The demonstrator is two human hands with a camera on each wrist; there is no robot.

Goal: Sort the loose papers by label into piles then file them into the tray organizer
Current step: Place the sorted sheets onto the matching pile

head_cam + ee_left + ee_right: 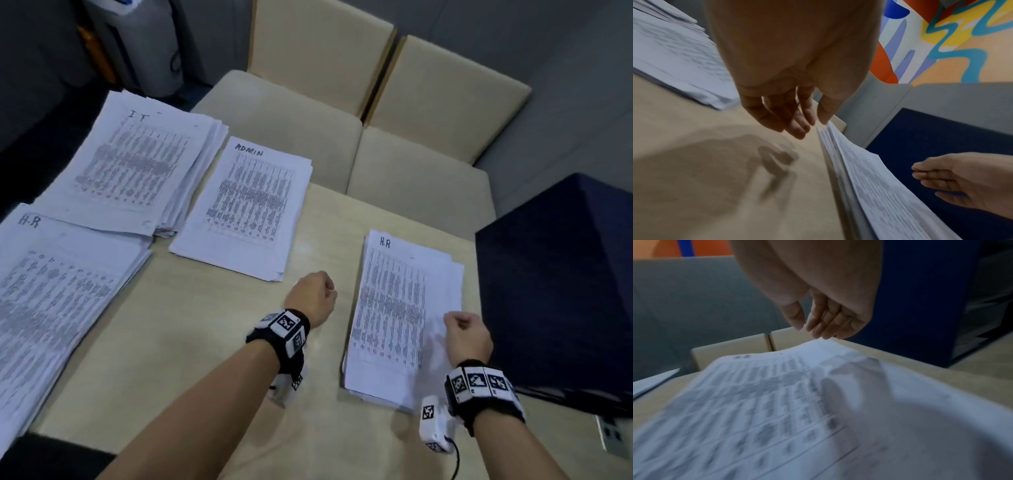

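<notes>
On the beige table (pixel 191 342), right of centre, lies the unsorted stack (pixel 404 308), top sheet marked "H.R". Right hand (pixel 467 337) hovers over its near right part, fingers (pixel 824 324) relaxed and part-curled, tips just above the paper, holding nothing. Left hand (pixel 313 298) hangs over bare table just left of the stack, also loose and empty; its fingers (pixel 795 123) are near the stack's left edge w/o gripping it.

Step in hand, as I judge it: lift the top H.R sheet and carry it to the H.R pile (pixel 51 294) at far left. To do it well: press w/ fingertips near a corner, slide one sheet off so it separates from those below, steady the stack w/ the other hand, check the label before dropping. Sheets look thin and likely cling together.

Other piles: IT pile (pixel 137 164) at back left, thickest-looking; ADMIN pile (pixel 246 205) beside it, apart from the stack.

Containers: dark blue box (pixel 561 287) stands at the right, touching or nearly touching the stack's right edge. The right wrist view hints at shelf-like levels on one side, poss. the tray organizer, but contents can't be told.
</notes>
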